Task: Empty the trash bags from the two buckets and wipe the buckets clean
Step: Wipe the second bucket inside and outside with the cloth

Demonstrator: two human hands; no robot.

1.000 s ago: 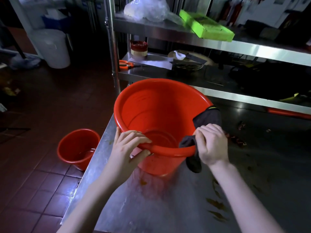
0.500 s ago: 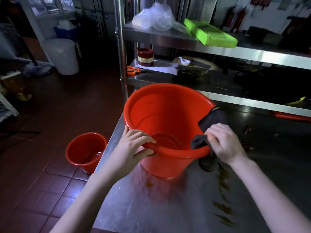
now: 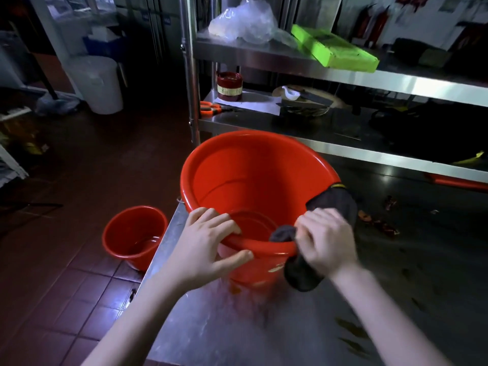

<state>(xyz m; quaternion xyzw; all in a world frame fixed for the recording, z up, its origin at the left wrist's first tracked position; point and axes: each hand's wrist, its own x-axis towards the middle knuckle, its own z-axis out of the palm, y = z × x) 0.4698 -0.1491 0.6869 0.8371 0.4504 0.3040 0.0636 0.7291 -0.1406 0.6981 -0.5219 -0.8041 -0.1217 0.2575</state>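
A large red bucket [image 3: 253, 186] stands upright on the steel surface [image 3: 237, 326], near its left edge, with no bag in it. The left hand [image 3: 203, 244] grips the near rim, fingers hooked over the inside and thumb pressed to the outer wall. The right hand [image 3: 326, 240] clutches a dark cloth [image 3: 335, 204] draped over the rim on the right side (part hangs inside, part trails down the outer wall to the surface). A smaller red bucket [image 3: 133, 235] sits on the tiled floor [image 3: 66, 299] just left of the surface, a little liquid in its bottom. Behind, shelves [image 3: 343, 72] hold a green box [image 3: 334, 48], a crumpled clear bag [image 3: 244, 22], a red jar [image 3: 229, 85] and orange scissors [image 3: 210, 107]. Dark scraps [image 3: 380, 223] litter the surface to the right.
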